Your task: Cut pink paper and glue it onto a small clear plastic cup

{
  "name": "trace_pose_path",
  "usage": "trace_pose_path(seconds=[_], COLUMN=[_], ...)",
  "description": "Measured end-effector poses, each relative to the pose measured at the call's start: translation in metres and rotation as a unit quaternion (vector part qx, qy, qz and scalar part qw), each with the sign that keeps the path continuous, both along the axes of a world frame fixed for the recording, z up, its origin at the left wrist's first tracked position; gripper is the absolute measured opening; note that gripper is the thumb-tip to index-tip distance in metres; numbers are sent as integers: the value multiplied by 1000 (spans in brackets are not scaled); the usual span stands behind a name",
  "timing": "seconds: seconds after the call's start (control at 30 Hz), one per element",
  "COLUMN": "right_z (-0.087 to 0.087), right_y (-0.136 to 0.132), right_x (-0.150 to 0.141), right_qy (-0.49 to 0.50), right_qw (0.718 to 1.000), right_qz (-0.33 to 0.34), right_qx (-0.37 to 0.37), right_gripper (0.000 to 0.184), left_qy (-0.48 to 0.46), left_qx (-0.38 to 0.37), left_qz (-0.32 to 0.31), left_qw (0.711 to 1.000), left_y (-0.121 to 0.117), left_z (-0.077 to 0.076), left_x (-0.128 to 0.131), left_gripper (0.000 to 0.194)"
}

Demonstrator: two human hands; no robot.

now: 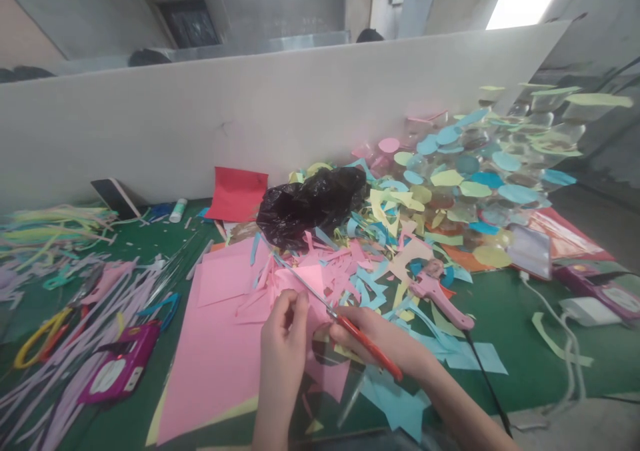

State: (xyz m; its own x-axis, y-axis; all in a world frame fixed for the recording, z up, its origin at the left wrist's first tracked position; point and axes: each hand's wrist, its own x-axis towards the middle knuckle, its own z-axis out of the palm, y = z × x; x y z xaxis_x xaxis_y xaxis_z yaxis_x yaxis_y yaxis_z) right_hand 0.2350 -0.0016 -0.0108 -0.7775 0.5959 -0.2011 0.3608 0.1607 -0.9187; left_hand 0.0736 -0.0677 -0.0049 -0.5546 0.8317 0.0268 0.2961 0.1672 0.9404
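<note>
My right hand (383, 337) is wrapped around a pair of scissors (369, 347) with red handles; the blades point up and to the left. Between the thumb and curled fingers of my left hand (285, 327) is a piece of pink paper (310, 277), lying against the blades. Part of that paper is hidden by my fingers. Beneath and beyond both hands spreads a heap of pink paper scraps (345, 264). Large pink sheets (215, 351) lie under and left of my left hand. A blue paper offcut (397, 401) rests below my right hand.
A black plastic bag (315, 204) sits behind the scraps. To the right are a pink glue gun (443, 297), a phone (530, 251) and many paper-topped clear cups (520, 161). Purple strips, yellow-handled scissors (45, 337) and a purple device (123, 364) lie left. A white partition (175, 124) stands behind.
</note>
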Motion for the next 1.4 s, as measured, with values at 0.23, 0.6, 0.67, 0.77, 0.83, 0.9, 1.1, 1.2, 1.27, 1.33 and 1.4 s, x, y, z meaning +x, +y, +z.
trace_pose_path(seconds=[0.23,0.6,0.67,0.77,0.83,0.9,1.1,1.2,1.27,1.33,1.4], right_z=[4,-2,-3,-3,-4,-3,3,3,2,2,2], right_y=[1,3,3,4,4,4,7,8,9,9,10], right_x=[1,-1,0,-1,-1,-2,1,0,-1,-4,-5], right_qy=[32,-2,-1,5,4,-5,-1,-11,-26,-29,-31], right_qw=[999,1000,1000,1000,1000,999,999,999,999,999,999], right_qz=[28,13,13,7,1,-3,38,39,26,22,24], right_qx=[-17,-2,7,14,22,31,9,13,23,34,37], right_gripper=[34,41,43,44,46,47,39,40,42,44,46], left_qy=[-10,22,28,28,27,27,23,29,32,31,34], left_qx=[-11,-23,-23,-21,-18,-16,-24,-23,-22,-22,-22], left_qz=[-13,18,16,17,21,21,15,17,20,19,19], left_qw=[1000,999,999,999,999,999,999,999,999,999,999], left_y=[-1,0,0,0,0,0,0,0,0,-1,-2], left_z=[-2,1,2,3,4,4,2,1,1,2,3], left_x=[-1,-2,-2,-2,-2,-2,-3,-3,-3,-3,-4], left_gripper=[41,42,43,44,44,44,42,40,39,40,40])
